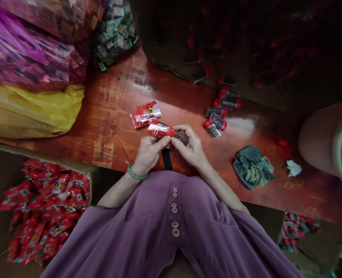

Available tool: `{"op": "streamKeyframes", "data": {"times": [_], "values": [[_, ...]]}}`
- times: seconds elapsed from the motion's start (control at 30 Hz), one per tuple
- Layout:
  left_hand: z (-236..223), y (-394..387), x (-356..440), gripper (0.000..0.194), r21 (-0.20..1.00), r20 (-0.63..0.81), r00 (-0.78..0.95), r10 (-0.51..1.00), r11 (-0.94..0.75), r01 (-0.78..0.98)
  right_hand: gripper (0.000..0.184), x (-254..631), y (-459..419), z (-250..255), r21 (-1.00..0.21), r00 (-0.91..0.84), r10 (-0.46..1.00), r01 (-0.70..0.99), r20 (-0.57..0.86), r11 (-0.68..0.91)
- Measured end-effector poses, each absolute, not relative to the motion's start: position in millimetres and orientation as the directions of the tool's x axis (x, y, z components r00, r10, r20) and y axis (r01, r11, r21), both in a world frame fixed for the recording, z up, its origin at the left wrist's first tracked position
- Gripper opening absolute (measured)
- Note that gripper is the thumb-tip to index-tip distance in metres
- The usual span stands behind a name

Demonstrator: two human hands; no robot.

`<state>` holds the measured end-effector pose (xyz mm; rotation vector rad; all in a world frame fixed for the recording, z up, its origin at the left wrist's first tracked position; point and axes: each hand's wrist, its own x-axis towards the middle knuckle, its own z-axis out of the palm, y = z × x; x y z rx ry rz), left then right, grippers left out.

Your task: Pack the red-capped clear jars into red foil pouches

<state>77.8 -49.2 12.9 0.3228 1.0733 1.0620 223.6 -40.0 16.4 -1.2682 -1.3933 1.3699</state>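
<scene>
Carton (85,166): red packets (49,204) heaped inside, below the table edge.
Flat wrappers (146,112): on the table, just beyond the left hand.
Left hand (148,152): thumb and fingers pinch the red wrapper (159,130), which juts past the fingertips.
Dark container (181,137): meets the wrapper's right end between both hands; how far inside, I cannot tell.
Right hand (192,150): thumb below, fingers above, pinching the dark container.
Capped containers (223,101): scattered beyond the right hand.
Cloth (250,166): crumpled, farther right.
</scene>
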Motion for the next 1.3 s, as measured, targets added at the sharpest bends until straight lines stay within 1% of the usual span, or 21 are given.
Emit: {"op": "streamKeyframes", "data": {"times": [0.03, 0.07, 0.1, 0.2, 0.23, 0.33, 0.4, 0.53, 0.7, 0.87, 0.93, 1.0, 1.07, 1.1, 1.17, 1.2, 1.23, 1.27, 1.3], "values": [[11.8, -49.1, 79.5, 0.035, 0.689, -0.544, 0.057, 0.837, 0.484, -0.540, 0.028, 221.9, -41.6, 16.0, -0.987, -0.162, 0.984, 0.156, -0.071, -0.046], [10.7, -48.8, 79.9, 0.035, 0.707, -0.529, 0.050, 0.847, 0.472, -0.527, 0.029, 221.3, -42.8, 15.7, -0.987, -0.162, 0.985, 0.155, -0.061, -0.036], [9.6, -48.4, 79.0, 0.035, 0.725, -0.515, 0.044, 0.856, 0.462, -0.511, 0.032, 221.7, -43.7, 15.4, -0.991, -0.189, 0.979, 0.122, -0.081, -0.058], [6.6, -47.0, 72.0, 0.033, 0.764, -0.480, 0.045, 0.876, 0.443, -0.470, 0.041, 228.4, -44.8, 14.7, -0.975, -0.299, 0.933, -0.036, -0.200, -0.220], [5.8, -46.6, 69.4, 0.032, 0.774, -0.468, 0.046, 0.883, 0.435, -0.460, 0.042, 231.4, -44.9, 14.2, -0.962, -0.313, 0.921, -0.068, -0.231, -0.265], [4.6, -46.0, 65.4, 0.028, 0.799, -0.420, 0.045, 0.906, 0.393, -0.455, 0.032, 237.6, -46.1, 11.7, -0.938, -0.296, 0.912, -0.111, -0.285, -0.330], [5.5, -46.1, 67.8, 0.028, 0.794, -0.395, 0.030, 0.918, 0.357, -0.491, 0.028, 237.8, -47.2, 9.6, -0.934, -0.269, 0.918, -0.129, -0.291, -0.334], [9.8, -47.8, 80.4, 0.031, 0.756, -0.399, -0.019, 0.917, 0.318, -0.572, 0.033, 231.9, -48.0, 6.8, -0.927, -0.229, 0.933, -0.189, -0.278, -0.323], [10.7, -53.4, 91.0, 0.027, 0.754, -0.411, 0.103, 0.906, 0.402, -0.519, 0.040, 225.4, -43.0, 7.7, -0.900, -0.206, 0.941, -0.294, -0.268, -0.321], [10.1, -54.6, 86.1, 0.030, 0.735, -0.469, 0.083, 0.879, 0.441, -0.515, 0.049, 213.4, -34.8, 4.5, -0.899, -0.243, 0.924, -0.257, -0.295, -0.355], [14.5, -55.8, 78.2, 0.031, 0.739, -0.477, 0.067, 0.877, 0.441, -0.509, 0.050, 204.5, -32.3, 3.1, -0.915, -0.271, 0.927, -0.237, -0.259, -0.325], [23.3, -60.8, 64.1, 0.029, 0.767, -0.469, 0.056, 0.881, 0.439, -0.468, 0.050, 196.4, -29.5, 3.4, -0.939, -0.366, 0.914, -0.219, -0.173, -0.265], [35.7, -72.1, 41.0, 0.024, 0.833, -0.438, 0.005, 0.899, 0.408, -0.373, 0.048, 192.2, -24.5, 4.9, -0.974, -0.480, 0.875, -0.166, -0.055, -0.153], [42.4, -80.6, 25.2, 0.020, 0.874, -0.416, -0.061, 0.907, 0.380, -0.302, 0.045, 192.0, -20.6, 5.4, -0.992, -0.510, 0.860, -0.112, 0.002, -0.064], [54.9, -103.1, -14.9, 0.013, 0.941, -0.339, -0.264, 0.903, 0.327, -0.090, 0.038, 194.8, -9.7, 4.5, -0.985, -0.511, 0.852, 0.058, 0.112, 0.165], [60.4, -116.4, -38.3, 0.011, 0.941, -0.288, -0.375, 0.881, 0.333, 0.060, 0.035, 197.0, -3.2, 2.7, -0.947, -0.498, 0.854, 0.172, 0.155, 0.272], [65.3, -129.9, -62.7, 0.010, 0.897, -0.211, -0.487, 0.848, 0.365, 0.248, 0.032, 199.2, 3.7, 0.2, -0.889, -0.493, 0.851, 0.289, 0.181, 0.356], [69.7, -142.9, -86.8, 0.009, 0.805, -0.092, -0.611, 0.786, 0.420, 0.419, 0.031, 201.0, 10.4, -2.8, -0.822, -0.506, 0.842, 0.389, 0.188, 0.417], [73.9, -154.3, -109.0, 0.008, 0.659, -0.001, -0.637, 0.771, 0.480, 0.579, 0.032, 202.1, 16.5, -6.2, -0.756, -0.527, 0.831, 0.468, 0.177, 0.458]]}}
